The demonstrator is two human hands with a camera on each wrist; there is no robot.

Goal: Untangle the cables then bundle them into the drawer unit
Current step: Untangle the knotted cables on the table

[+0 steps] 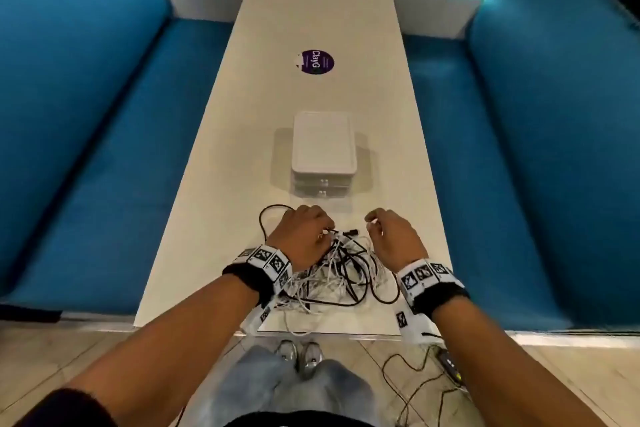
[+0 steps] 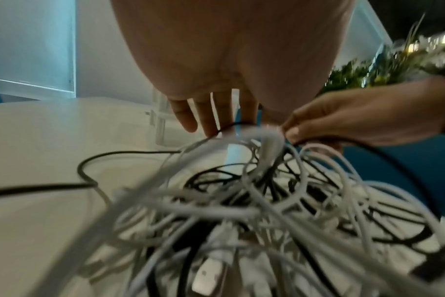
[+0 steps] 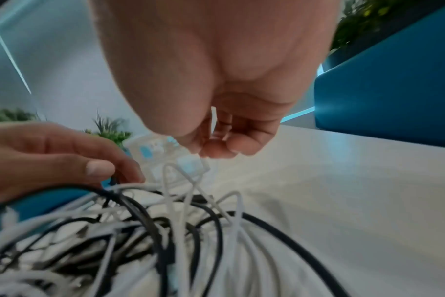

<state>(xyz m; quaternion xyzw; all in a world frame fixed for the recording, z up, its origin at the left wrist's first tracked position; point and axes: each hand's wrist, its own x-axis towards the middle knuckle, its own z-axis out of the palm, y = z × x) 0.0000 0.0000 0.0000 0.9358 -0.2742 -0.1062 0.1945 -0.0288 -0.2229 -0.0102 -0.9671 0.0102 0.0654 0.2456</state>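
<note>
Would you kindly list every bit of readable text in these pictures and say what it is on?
"ClayG": on the round purple sticker on the white table; its smaller print is too blurred to read.
Wristband markers: black-and-white patterns only, no words.
Drawer unit: no readable text.

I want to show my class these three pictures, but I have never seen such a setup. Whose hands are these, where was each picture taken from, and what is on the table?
No machine here: a person works with bare hands. The big picture comes from a camera on their head; the other two come from cameras strapped to each wrist, looking along the fingers. On the white table lies a tangle of black and white cables, with a small drawer unit, its drawers closed, behind it and a purple sticker farther off. The left hand pinches a black cable from the tangle. The right hand pinches a thin white cable with curled fingers.
</note>
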